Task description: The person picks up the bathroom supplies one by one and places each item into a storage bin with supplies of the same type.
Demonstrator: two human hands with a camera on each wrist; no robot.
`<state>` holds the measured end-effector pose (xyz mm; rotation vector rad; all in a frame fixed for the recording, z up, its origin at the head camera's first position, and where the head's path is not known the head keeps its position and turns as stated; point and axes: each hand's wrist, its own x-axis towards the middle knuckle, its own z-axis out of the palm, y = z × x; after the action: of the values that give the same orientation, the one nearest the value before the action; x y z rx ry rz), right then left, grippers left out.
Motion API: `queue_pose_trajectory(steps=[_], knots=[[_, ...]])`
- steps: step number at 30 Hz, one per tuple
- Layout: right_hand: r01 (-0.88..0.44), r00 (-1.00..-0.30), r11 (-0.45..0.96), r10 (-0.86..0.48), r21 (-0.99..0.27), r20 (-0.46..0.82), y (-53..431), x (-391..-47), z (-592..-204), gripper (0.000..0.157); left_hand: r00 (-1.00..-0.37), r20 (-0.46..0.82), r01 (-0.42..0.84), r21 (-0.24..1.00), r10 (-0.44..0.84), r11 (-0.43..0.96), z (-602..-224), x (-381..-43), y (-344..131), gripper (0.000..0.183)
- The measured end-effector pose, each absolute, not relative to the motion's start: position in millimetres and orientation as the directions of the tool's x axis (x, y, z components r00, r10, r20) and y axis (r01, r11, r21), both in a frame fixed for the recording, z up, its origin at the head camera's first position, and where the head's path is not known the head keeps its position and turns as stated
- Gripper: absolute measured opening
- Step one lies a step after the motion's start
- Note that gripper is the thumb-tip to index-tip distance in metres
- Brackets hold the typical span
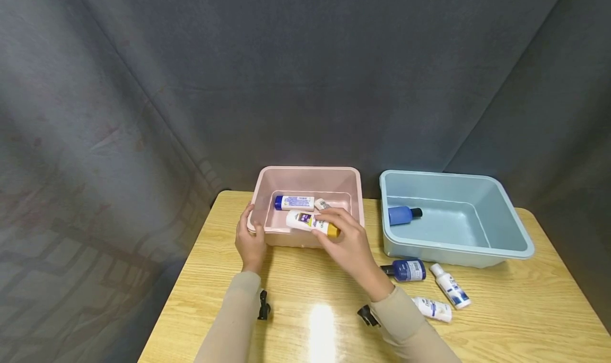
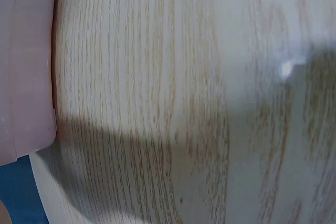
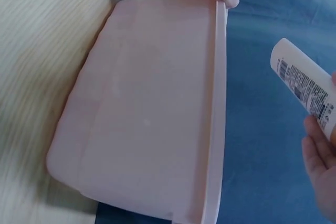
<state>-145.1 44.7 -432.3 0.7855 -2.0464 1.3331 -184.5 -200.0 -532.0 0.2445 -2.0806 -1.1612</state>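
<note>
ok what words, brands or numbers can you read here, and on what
"Dove", probably: lower white bottle
"Dove", probably: upper white bottle
Too small or blurred to read: print on the held bottle, blue-capped bottle, partly hidden white item in the pink bin, and dark blue bottle

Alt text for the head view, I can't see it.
The right hand holds a yellow-capped white bottle over a pink bin; the left hand grips the bin's near-left corner. Inside lie a blue-capped container and a white item. To the right, a blue bin holds a blue bottle; three more bottles lie in front on the table.
</note>
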Motion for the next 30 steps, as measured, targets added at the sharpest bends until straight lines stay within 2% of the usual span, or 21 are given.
queue_pose_trajectory(steps=[11, 30], knots=[[-0.696, -0.708, 0.325, -0.165, -0.640, 0.686, 33, -152, -427, 0.030, -0.724, 0.489, 0.163, 0.806, -0.486, 0.569, -532, -185, -200, 0.046], [-0.589, -0.803, 0.416, -0.206, -0.693, 0.559, 17, -169, -438, 0.030, -0.714, 0.506, 0.173, 0.797, -0.484, 0.578, -530, -184, -199, 0.047]])
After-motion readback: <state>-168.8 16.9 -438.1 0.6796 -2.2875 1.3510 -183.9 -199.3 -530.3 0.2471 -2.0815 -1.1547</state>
